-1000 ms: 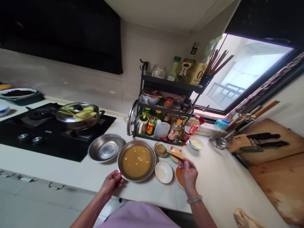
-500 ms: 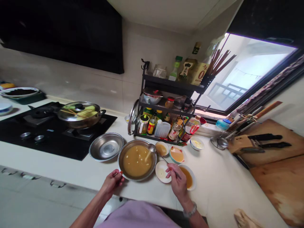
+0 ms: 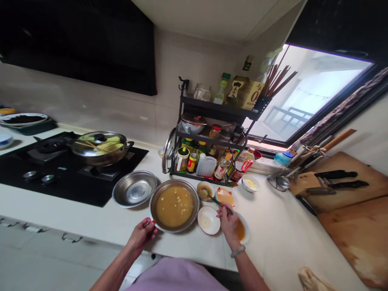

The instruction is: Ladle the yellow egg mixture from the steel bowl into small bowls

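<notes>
Spoon, hands apart, forearms angled inward

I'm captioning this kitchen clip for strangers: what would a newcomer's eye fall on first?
Probably the large metal bowl of brown liquid, with the left hand at its rim. To its right, the right hand holds a spoon, its head at a small bowl. Behind stands a black rack crowded with bottles.

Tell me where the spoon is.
In the head view, right of centre, the spoon is in the right hand, its tip in or over the small bowl right of the liquid-filled basin, before the rack.
</notes>
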Demonstrator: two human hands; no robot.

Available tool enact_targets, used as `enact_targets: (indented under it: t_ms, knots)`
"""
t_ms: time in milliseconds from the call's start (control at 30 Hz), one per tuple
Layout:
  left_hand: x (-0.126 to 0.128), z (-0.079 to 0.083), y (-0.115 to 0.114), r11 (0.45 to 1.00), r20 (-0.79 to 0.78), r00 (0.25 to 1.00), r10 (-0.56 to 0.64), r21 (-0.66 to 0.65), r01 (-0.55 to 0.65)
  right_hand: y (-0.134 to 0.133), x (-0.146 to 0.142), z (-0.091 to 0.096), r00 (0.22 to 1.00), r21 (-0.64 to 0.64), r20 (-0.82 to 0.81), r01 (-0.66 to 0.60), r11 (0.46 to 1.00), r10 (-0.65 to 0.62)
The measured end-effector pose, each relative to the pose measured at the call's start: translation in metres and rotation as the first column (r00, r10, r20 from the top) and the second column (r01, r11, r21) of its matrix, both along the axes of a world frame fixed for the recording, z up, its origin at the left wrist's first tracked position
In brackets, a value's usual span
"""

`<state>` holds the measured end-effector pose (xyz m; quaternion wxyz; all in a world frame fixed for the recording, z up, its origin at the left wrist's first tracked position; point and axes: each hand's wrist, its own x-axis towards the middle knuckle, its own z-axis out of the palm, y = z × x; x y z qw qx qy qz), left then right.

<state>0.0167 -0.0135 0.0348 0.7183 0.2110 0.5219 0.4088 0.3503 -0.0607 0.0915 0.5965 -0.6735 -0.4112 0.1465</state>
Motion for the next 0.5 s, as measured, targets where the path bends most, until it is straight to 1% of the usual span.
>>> enact_targets:
  t_ms: [100, 200, 333, 500]
  knots:
    - [0.000, 0.002, -0.001, 1.000, -0.001, 1.000, -0.004, -0.004, 0.004, 0.003, 0.004, -0.003, 0.978, -0.005, -0.184, 0.098, 0.995, -0.097]
    - [0.001, 0.003, 0.000, 1.000, 0.003, 1.000, -0.007, -0.001, 0.007, 0.005, 0.011, -0.003, 0.941, 0.029, -0.301, 0.169, 0.985, -0.152]
    - [0.000, 0.000, 0.001, 1.000, 0.007, 1.000, -0.011, 0.003, 0.011, 0.004, 0.021, -0.001, 0.917, 0.075, -0.364, 0.201, 0.977, -0.161]
    - [-0.001, -0.003, 0.001, 1.000, -0.007, 1.000, -0.021, 0.001, 0.021, 0.001, 0.024, 0.001, 0.889, 0.083, -0.423, 0.228, 0.970, -0.173]
